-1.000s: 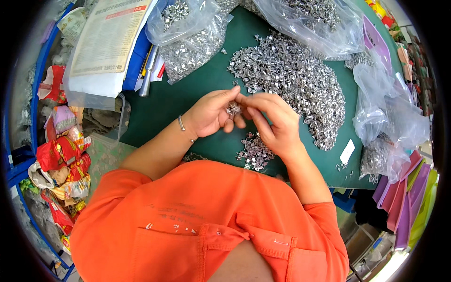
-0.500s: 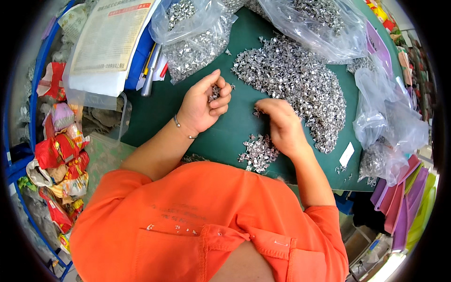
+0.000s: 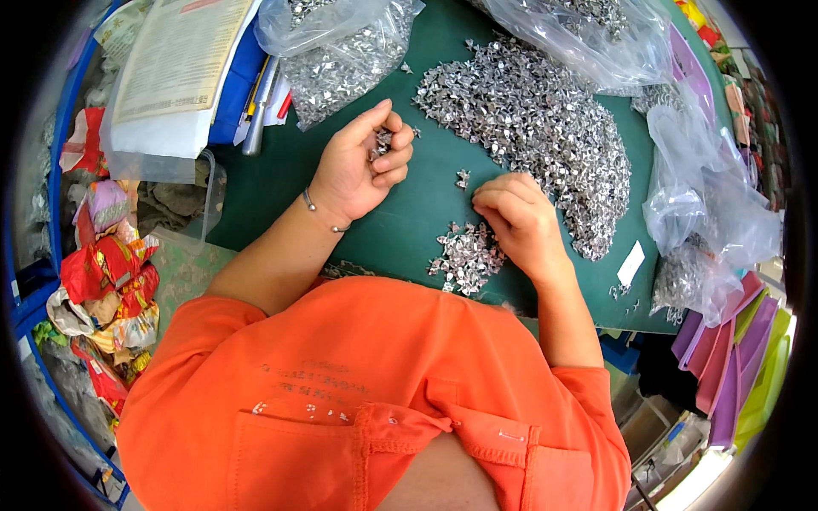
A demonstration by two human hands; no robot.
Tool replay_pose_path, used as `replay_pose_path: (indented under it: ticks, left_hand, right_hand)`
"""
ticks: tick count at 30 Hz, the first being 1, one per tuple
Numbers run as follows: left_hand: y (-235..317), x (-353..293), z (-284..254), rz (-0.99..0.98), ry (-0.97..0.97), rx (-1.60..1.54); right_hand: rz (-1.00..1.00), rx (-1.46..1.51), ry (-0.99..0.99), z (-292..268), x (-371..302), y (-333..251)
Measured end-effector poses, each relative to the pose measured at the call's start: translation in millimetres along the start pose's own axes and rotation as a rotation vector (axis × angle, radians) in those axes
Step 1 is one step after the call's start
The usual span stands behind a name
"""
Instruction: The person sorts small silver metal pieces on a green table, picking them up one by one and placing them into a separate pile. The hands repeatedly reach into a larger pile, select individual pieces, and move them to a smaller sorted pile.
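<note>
My left hand [image 3: 354, 166], with a metal bangle [image 3: 308, 199] at its wrist, is raised over the green table. Its fingers curl round several small silvery metal pieces [image 3: 381, 145]. To the right, my right hand [image 3: 524, 217] hovers low by the table, fingers bent and pressed together; whatever lies between them is hidden. Just left of its fingertips a few loose metal pieces [image 3: 463, 179] lie on the table. A small pile of metal pieces [image 3: 467, 258] sits below that hand. Beyond it spreads a large heap of the same pieces [image 3: 545, 119].
Clear plastic bags of metal pieces [image 3: 341, 68] stand at the far left and far right [image 3: 588, 51]. More bags [image 3: 673, 204] line the right edge, near a white slip [image 3: 630, 264]. Printed papers [image 3: 175, 68] and a metal-barrelled tool [image 3: 259, 111] lie left. The green table [image 3: 281, 183] ends before my body.
My right hand has drawn slightly right, its fingers closing together. The metal pieces that were at its fingertips now lie apart on the table. My left hand keeps its hold.
</note>
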State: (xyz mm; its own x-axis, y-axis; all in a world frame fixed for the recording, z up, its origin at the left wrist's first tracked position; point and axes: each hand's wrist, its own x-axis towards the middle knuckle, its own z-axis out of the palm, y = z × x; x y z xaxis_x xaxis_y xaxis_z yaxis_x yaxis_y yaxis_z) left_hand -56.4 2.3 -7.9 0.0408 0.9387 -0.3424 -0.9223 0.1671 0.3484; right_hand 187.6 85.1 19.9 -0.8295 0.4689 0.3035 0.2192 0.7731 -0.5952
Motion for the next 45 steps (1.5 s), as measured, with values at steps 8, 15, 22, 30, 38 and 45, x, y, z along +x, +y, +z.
replay_pose_path:
  ticks: [8, 15, 22, 30, 38, 45]
  left_hand:
    - [0, 0, 0, 0.012, 0.010, 0.029]
    - [0, 0, 0, 0.007, -0.004, 0.025]
    - [-1, 1, -2, -0.021, -0.045, 0.057]
    - [-14, -5, 12, -0.307, -0.093, 0.472]
    - [-5, 1, -5, -0.354, -0.171, 0.124]
    - [-7, -1, 0, -0.302, -0.120, 0.173]
  right_hand:
    - [0.280, 0.038, 0.224, 0, -9, -6]
    - [0.245, 0.086, 0.187, 8, -16, -8]
    - [0.303, 0.030, 0.209, 0, -22, 0]
    - [0.172, 0.342, 0.225, 7, 4, -24]
    - [0.066, 0.070, 0.058, 13, 15, 3]
    - [0.257, 0.015, 0.221, -11, 1, 7]
